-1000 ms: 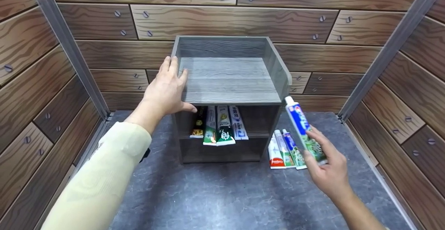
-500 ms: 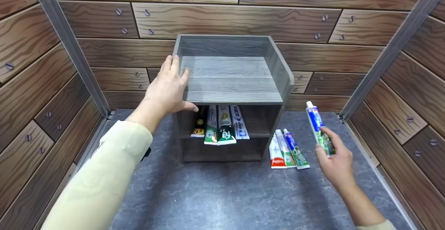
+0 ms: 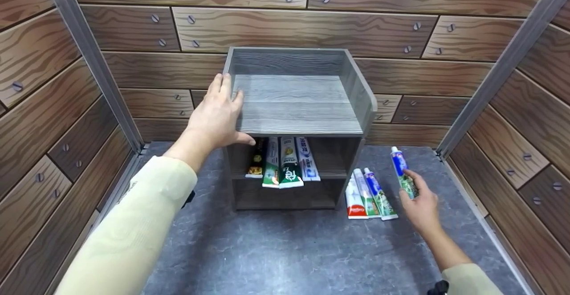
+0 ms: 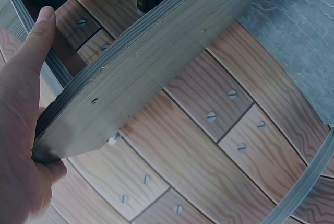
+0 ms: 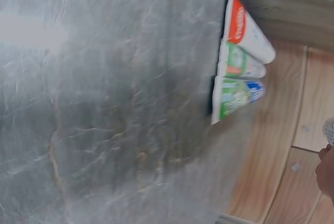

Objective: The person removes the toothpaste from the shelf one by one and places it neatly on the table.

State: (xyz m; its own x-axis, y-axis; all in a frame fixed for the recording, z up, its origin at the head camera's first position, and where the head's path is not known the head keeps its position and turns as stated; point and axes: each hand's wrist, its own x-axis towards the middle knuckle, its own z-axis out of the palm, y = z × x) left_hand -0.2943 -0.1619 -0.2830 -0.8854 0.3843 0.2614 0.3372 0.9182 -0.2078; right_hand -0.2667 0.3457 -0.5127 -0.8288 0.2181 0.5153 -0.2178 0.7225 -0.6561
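My left hand point(image 3: 216, 114) holds the left side of a small grey wooden shelf unit point(image 3: 296, 103). In the left wrist view, the thumb lies along the inner side and a fingertip shows around the panel's outer face. To the right of the unit, my right hand point(image 3: 418, 203) grips a blue, white and green toothpaste tube point(image 3: 400, 165) by its lower part, cap pointing away. Close to that tube lie a red-and-white toothpaste tube point(image 3: 356, 206), a green-and-white one point(image 3: 366, 194) and a blue-and-green one point(image 3: 380, 197), side by side on the floor.
Several toothpaste tubes point(image 3: 289, 165) lie in the unit's middle compartment, their flat ends jutting over its front edge. Wood-patterned walls point(image 3: 285, 25) enclose the back and both sides. The grey marbled floor point(image 3: 267, 250) stretches in front.
My right hand, with its toothpaste tube, has moved right, away from the unit, then lower beside the tubes on the floor. The left hand stays on the unit.
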